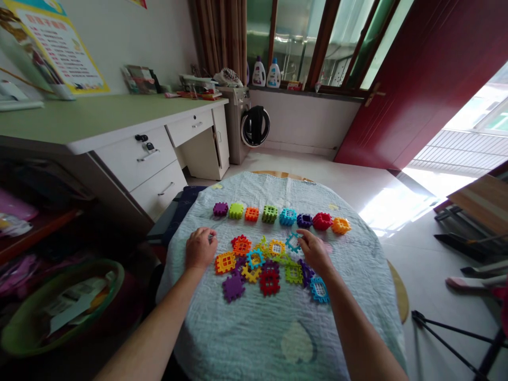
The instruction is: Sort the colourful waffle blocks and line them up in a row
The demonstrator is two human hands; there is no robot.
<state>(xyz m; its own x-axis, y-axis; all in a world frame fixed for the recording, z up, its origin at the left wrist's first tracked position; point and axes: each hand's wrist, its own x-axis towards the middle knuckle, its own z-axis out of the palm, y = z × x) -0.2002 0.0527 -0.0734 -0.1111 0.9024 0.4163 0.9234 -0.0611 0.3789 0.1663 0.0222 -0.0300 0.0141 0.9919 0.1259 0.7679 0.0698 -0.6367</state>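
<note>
Eight stacks: purple point(220, 209), lime point(236, 210), orange point(251, 214), green point(270, 214), light blue point(288, 216), navy point(305, 220), red point(322, 220) and yellow-orange point(342, 225), stood in a row from 11 to 1 o'clock.
Left hand point(200, 247): at 10 o'clock, grip curled beside the loose group; cannot tell if it holds anything.
Loose pieces: unstacked, mixed in colour, many overlapping around the centre; purple square point(233, 287) at 8 o'clock, red piece point(270, 282) at 6, blue piece point(319, 289) at 4.
Right hand point(314, 251): at 2 o'clock, grip pinching a teal piece point(292, 242) by its edge, below the row.
Sorting by look: stacks each mostly one colour; the loose group remains unstacked.
Materials: plastic-looking squares, notched edges, some with lattice centres.
Surface: round, under wrinkled pale-blue cloth point(246, 338), a faded heart point(297, 343) at 6 o'clock.
</note>
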